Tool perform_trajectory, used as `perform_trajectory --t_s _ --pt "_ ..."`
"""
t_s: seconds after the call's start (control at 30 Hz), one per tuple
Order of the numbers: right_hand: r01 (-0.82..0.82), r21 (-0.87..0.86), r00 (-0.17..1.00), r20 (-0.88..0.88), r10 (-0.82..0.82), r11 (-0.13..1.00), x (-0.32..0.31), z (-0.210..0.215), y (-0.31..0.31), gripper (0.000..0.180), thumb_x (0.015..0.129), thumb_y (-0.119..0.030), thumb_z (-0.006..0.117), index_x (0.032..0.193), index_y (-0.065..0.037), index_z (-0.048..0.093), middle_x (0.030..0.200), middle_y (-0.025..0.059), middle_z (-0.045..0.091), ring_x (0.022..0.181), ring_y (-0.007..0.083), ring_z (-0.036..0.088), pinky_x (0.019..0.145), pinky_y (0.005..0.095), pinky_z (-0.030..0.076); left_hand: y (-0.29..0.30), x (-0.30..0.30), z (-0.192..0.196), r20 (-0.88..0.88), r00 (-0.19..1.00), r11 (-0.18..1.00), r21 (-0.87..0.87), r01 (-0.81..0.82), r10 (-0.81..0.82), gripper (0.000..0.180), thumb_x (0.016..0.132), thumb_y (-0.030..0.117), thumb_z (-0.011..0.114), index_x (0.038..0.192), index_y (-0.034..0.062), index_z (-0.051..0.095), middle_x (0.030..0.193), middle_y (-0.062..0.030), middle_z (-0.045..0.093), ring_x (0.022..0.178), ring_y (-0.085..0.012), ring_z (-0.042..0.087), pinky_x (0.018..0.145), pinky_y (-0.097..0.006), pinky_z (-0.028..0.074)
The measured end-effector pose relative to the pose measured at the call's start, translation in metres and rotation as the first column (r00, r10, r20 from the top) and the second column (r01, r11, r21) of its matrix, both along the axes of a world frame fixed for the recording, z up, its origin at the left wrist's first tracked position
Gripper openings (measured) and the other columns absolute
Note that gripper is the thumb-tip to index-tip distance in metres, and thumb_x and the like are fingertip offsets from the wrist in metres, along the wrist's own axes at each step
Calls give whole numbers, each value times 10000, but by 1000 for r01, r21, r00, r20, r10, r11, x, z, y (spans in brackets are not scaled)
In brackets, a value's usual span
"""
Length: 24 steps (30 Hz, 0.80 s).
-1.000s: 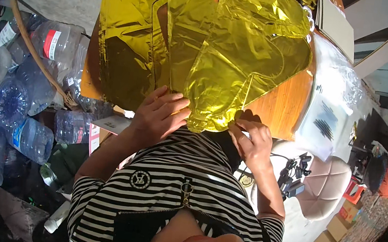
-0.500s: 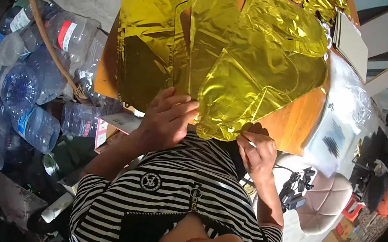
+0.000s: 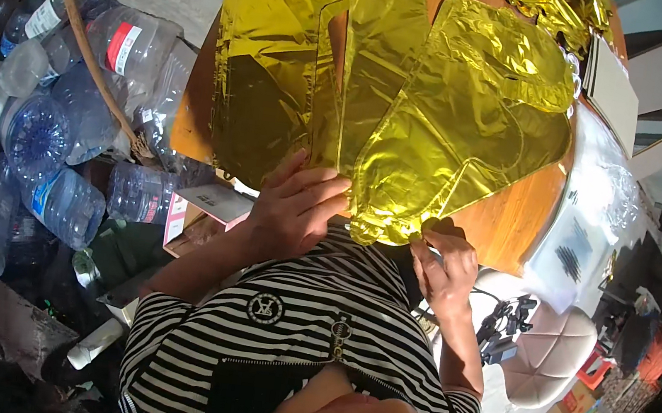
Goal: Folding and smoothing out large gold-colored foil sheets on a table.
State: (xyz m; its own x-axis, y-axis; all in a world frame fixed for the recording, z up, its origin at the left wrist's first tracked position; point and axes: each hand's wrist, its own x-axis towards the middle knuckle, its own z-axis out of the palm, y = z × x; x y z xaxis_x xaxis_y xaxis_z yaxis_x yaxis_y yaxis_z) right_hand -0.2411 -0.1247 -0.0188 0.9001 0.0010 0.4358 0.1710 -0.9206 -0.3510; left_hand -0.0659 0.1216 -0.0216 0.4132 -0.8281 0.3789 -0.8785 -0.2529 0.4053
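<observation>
Flat gold foil balloons (image 3: 441, 129) lie spread over a round wooden table (image 3: 513, 222). My left hand (image 3: 297, 206) rests with fingers apart on the near edge of the gold foil, pressing it down at the table's rim. My right hand (image 3: 445, 263) pinches the lower tip of the nearest balloon between its fingers, close to my striped shirt. A darker, shaded gold sheet (image 3: 265, 106) covers the table's left part.
A pile of several empty plastic water bottles (image 3: 65, 130) fills the floor at left, with a curved cane (image 3: 91, 58) across it. A small box (image 3: 210, 203) sits by the table's edge. A white box (image 3: 610, 84) and clear plastic bags (image 3: 587, 232) lie at right, above a beige chair (image 3: 545, 356).
The view has shifted so the balloons sit higher and farther. My right hand moved down and right with the balloon's tip; my left hand stayed on the foil's edge.
</observation>
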Motion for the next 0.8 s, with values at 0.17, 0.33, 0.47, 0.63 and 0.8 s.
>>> perform_trajectory --t_s 0.17,0.33,0.47,0.63,0.8 --pt "-14 -14 1000 -4 14 1000 0 0 0 310 702 -50 832 996 -105 752 1073 65 682 942 258 642 805 361 501 -7 6 6 -14 1000 1000 8 9 -9 336 738 76 729 1072 65 703 1275 -85 643 1249 -253 578 1176 -532 313" --pt "-27 -30 999 -18 27 999 0 -3 -1 313 690 -48 824 992 -100 757 1076 64 678 971 254 636 826 364 511 -16 7 4 -4 996 994 66 86 -86 403 761 152 775 1141 41 700 1358 -111 578 1291 -271 541 1174 -548 307" --pt "-28 -21 1000 -9 28 999 0 -4 0 302 688 -52 822 980 -97 757 1083 61 678 985 253 635 838 367 516 -16 4 0 22 996 996 27 89 -90 400 762 153 776 1137 35 698 1343 -113 587 1291 -272 540 1169 -553 315" --pt "-44 -55 999 -21 43 998 2 -2 -2 283 708 -72 795 989 -90 761 1129 47 657 1036 238 628 901 360 531 -18 2 -2 -47 987 987 31 155 -153 427 773 178 790 1166 41 692 1348 -122 588 1308 -271 525 1177 -542 306" --pt "-37 -20 999 11 37 999 3 -2 0 275 706 -29 824 965 -84 751 1103 71 683 1006 268 646 887 404 558 -23 7 2 -19 997 997 5 75 -75 465 778 221 806 1188 39 684 1346 -136 599 1309 -275 523 1180 -530 301"
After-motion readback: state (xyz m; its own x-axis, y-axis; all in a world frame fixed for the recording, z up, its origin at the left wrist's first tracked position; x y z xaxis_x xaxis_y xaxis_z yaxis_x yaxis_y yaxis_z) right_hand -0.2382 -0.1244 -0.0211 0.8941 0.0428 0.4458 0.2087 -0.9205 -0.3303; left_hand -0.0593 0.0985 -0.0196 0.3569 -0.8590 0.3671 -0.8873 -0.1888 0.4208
